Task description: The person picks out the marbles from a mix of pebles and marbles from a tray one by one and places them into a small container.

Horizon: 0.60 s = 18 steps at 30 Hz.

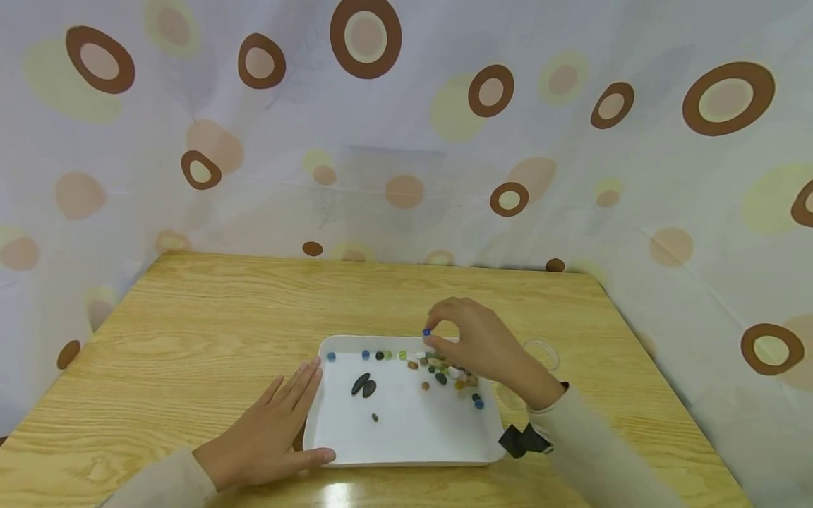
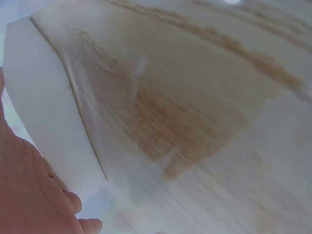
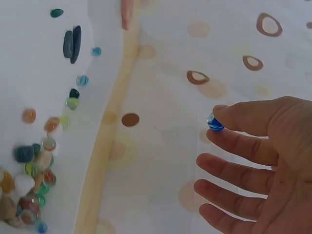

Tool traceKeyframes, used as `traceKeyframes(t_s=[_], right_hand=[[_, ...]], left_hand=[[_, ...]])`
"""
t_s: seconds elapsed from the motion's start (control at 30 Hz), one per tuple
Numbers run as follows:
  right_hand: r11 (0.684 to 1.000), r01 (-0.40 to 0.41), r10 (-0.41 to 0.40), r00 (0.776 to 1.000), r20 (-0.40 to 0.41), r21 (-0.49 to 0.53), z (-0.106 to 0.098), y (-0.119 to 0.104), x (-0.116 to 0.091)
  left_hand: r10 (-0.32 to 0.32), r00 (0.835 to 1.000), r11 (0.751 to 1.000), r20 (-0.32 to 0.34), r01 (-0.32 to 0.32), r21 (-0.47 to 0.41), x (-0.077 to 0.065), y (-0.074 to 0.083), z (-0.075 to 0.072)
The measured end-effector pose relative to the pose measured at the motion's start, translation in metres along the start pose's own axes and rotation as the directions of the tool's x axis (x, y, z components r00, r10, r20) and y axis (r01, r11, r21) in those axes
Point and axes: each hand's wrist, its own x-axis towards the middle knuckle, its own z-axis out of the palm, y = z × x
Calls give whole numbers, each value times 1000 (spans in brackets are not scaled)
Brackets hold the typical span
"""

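Right hand (image 1: pixel 475 342) up over far side of white tray (image 1: pixel 413 441), thumb and index pinching blue marble (image 3: pixel 215 122), other three fingers apart. Left hand (image 1: pixel 269 430) at tray's left edge, fingers straight, thumb out over near-left corner.

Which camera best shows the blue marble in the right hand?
The right wrist view: the blue marble looks large, its pale streaks visible. The head view shows it tiny; the left wrist view misses it.
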Motion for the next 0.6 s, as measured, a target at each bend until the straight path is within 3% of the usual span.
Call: traceKeyframes(t_s=[0.27, 0.43, 0.6], right_hand=[[993, -101, 87, 979, -187, -67, -30, 37, -44], [978, -183, 155, 960, -233, -104, -37, 55, -70], [967, -206, 158, 946, -284, -148, -37, 68, -88]], left_hand=[[10, 1000, 1000, -10, -10, 14, 0, 0, -2], [7, 1000, 1000, 4, -8, 16, 1, 0, -3], [-1, 1000, 1000, 20, 1, 6, 1, 0, -3]])
